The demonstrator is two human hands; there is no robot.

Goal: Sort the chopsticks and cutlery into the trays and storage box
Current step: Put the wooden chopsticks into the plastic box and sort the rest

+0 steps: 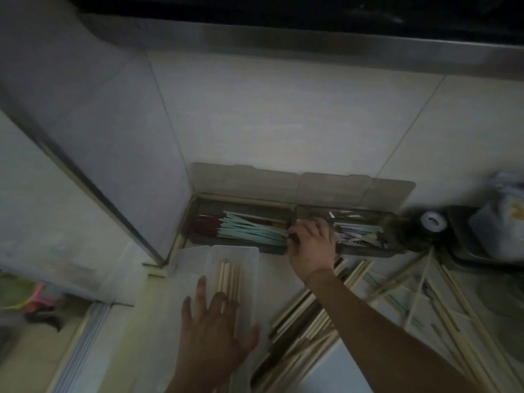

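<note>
The left hand (211, 330) lies flat, fingers spread, on the clear storage box (231, 279) holding pale chopsticks (230, 282), gripping nothing. The right hand (310, 245), fingers curled, seems to pinch something dark at the left tray (241, 231) end; a slip could scatter its teal chopsticks (252, 229)

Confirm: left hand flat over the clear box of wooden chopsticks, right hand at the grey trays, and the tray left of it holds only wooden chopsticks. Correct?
Not quite. In the head view the left grey tray holds mint-green and dark red chopsticks, not wooden ones. The rest stands: the left hand lies flat over the clear box of wooden chopsticks, and the right hand is at the grey trays.
</note>
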